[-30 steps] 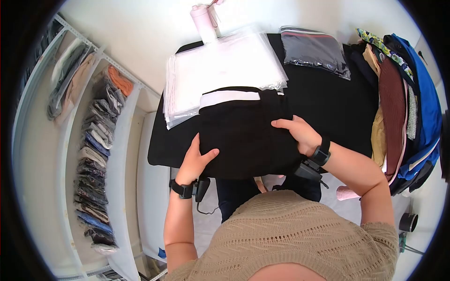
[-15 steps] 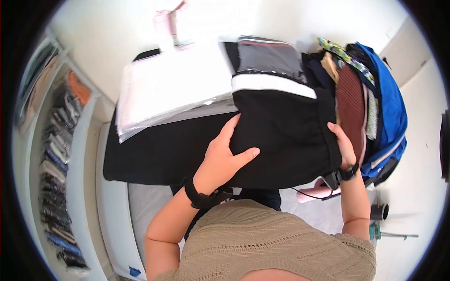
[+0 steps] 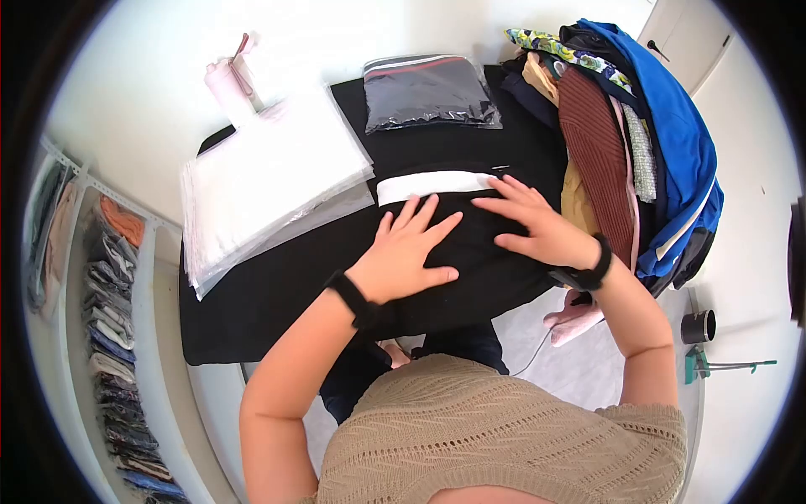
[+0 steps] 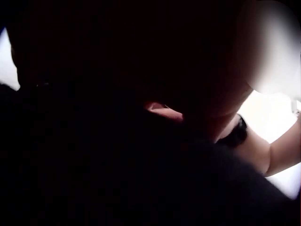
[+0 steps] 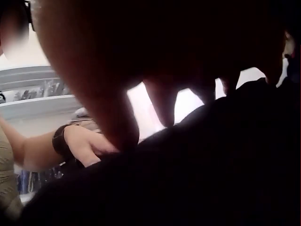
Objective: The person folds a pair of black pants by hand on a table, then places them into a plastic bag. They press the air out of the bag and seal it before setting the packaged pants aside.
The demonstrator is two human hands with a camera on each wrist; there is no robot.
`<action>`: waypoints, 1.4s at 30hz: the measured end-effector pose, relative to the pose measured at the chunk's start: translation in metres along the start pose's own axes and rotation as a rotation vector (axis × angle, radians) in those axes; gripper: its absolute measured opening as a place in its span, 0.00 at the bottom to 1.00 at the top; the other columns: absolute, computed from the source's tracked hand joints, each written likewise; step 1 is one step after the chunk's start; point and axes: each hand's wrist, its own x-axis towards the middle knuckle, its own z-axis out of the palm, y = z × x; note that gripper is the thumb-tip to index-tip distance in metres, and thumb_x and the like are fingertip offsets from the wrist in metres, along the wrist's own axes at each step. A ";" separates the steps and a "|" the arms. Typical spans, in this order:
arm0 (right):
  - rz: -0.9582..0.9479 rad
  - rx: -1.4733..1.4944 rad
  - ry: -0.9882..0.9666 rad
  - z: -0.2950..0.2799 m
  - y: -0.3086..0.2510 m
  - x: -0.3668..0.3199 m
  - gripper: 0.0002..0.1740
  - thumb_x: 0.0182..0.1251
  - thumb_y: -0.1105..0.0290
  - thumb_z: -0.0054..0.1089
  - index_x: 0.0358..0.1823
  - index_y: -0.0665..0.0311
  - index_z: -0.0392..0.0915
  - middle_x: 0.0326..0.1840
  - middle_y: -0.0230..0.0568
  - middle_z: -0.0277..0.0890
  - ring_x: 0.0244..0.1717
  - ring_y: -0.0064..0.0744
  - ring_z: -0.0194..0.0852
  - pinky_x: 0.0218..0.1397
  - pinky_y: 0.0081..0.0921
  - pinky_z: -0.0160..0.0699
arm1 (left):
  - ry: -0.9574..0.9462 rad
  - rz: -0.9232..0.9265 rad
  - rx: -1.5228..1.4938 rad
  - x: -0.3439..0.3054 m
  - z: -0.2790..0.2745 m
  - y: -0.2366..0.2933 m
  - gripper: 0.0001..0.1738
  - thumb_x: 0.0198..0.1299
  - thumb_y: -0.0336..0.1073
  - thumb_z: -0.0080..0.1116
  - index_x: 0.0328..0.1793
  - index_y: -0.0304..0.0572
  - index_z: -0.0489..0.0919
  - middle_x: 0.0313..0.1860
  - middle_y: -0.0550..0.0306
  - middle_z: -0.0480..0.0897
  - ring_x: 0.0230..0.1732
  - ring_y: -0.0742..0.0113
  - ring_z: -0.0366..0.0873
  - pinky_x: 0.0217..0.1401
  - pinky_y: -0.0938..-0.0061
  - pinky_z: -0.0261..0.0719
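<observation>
A folded black garment [image 3: 470, 252] with a white band [image 3: 432, 186] along its far edge lies on the black table [image 3: 269, 294]. My left hand [image 3: 409, 252] lies flat on it with fingers spread, pressing down. My right hand [image 3: 537, 225] presses flat beside it, fingers pointing left toward the band. The right wrist view shows that hand's fingers [image 5: 117, 117] on dark cloth [image 5: 211, 174], with the left hand [image 5: 87, 141] beyond. The left wrist view is almost black, filled by dark fabric [image 4: 117, 165].
A stack of clear plastic bags [image 3: 269, 181] lies left of the garment, with a pink bottle [image 3: 228, 88] behind it. A bagged dark garment [image 3: 428, 94] sits at the far edge. A heap of mixed clothes [image 3: 625, 143] is piled on the right. Shelves with packed garments [image 3: 109, 336] run along the left.
The black garment was lifted and carried right, then set down on the table. Both hands released their grip and now press flat on top of it.
</observation>
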 end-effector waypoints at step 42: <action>0.826 1.268 0.146 0.007 0.091 -0.054 0.27 0.59 0.67 0.61 0.58 0.73 0.71 0.49 0.48 0.80 0.48 0.40 0.80 0.54 0.31 0.79 | 0.540 -0.750 0.743 -0.203 -0.055 -0.221 0.09 0.55 0.31 0.55 0.43 0.41 0.78 0.46 0.54 0.79 0.55 0.50 0.75 0.51 0.53 0.76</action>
